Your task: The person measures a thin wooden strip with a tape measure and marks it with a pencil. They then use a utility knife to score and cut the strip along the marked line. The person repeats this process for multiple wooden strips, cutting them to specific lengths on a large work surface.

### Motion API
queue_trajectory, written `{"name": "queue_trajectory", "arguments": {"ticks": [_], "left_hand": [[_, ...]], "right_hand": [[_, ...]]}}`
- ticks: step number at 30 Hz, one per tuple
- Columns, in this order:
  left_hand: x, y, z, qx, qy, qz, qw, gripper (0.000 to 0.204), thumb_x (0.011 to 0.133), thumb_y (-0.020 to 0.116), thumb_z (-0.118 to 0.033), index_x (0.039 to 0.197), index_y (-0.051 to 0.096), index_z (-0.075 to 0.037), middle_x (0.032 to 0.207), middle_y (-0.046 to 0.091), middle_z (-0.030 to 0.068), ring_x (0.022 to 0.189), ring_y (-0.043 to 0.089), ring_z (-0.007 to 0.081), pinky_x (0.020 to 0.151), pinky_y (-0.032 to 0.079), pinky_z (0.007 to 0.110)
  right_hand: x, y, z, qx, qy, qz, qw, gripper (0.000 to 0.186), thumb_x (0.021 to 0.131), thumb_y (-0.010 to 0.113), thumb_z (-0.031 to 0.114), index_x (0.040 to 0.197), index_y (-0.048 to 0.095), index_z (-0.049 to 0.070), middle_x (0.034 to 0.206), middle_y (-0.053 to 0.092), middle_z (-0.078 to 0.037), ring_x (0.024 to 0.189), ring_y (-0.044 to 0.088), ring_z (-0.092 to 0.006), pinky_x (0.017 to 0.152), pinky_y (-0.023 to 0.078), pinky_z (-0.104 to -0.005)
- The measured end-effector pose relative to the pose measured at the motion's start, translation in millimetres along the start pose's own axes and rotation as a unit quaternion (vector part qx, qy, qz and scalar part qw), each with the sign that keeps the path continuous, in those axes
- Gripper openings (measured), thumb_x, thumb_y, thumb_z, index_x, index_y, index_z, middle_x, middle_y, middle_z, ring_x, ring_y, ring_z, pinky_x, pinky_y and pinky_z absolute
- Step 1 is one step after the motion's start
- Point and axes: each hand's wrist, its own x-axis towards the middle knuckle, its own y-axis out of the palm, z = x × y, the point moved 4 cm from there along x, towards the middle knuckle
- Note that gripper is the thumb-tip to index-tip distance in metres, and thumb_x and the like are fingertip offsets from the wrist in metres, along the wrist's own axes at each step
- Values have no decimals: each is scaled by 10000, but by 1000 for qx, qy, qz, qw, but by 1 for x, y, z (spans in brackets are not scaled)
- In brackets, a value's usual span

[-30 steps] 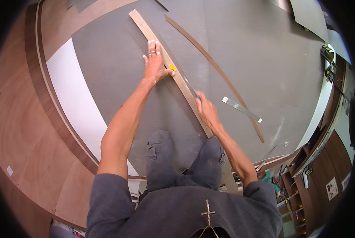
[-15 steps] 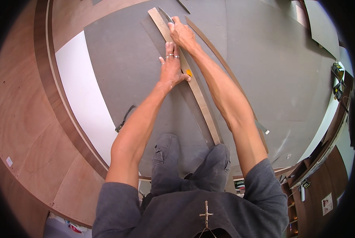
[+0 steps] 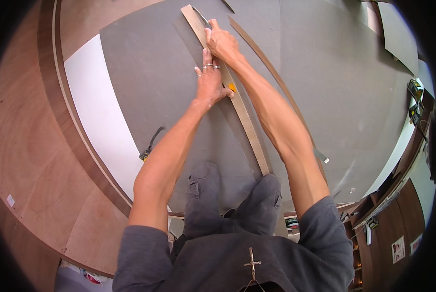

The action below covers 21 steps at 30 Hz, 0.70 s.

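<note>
A long, narrow light-wood strip (image 3: 249, 134) runs slantwise over a large grey sheet (image 3: 145, 92), its near end by my knee. My left hand (image 3: 210, 85) lies on the strip, fingers stretched forward and thumb spread across to its right side. Beside the thumb a small orange piece (image 3: 231, 87) shows; its kind is unclear. Beyond, my right hand (image 3: 223, 43) is closed round what looks like a knife (image 3: 201, 17). Its thin metal blade lies along the strip's right edge, close to the far end. The handle is hidden in my fist.
A thin brown strip (image 3: 276, 75) lies right of my right arm, with a metal piece (image 3: 320, 155) at its near part. A tape measure (image 3: 144, 155) sits by my left forearm. White sheet (image 3: 99, 102) and brown wood panels (image 3: 38, 165) extend leftward.
The whole view has shifted slightly. My left hand keeps its place on the strip, and my right hand with the knife has barely moved along the edge.
</note>
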Motion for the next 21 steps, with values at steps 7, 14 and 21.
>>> {"name": "queue_trajectory", "arguments": {"ticks": [7,14,21], "left_hand": [[-1,2,3,-12,15,-13,1000,1531,456,1047,-314,1646,120,-51,1739,55,129,1624,51,355,1194,258,763],[-1,5,1,-15,25,-27,999,1493,442,1053,-326,1613,167,-51,1722,92,124,1622,55,354,1212,255,741],[0,6,7,-4,16,-15,1000,1536,451,1049,-358,1637,118,-65,1725,72,135,1624,37,346,1227,243,726]], "right_hand": [[-33,-1,-31,-24,-56,-8,998,369,1091,459,346,1399,468,142,988,727,-295,967,691,-513,823,528,-616],[-379,11,-214,-31,99,66,992,345,1095,496,284,1415,465,158,940,706,-287,868,671,-521,742,517,-608],[-272,-39,-129,79,52,7,996,309,1097,492,292,1367,492,142,993,703,-308,919,662,-539,748,504,-600]]}}
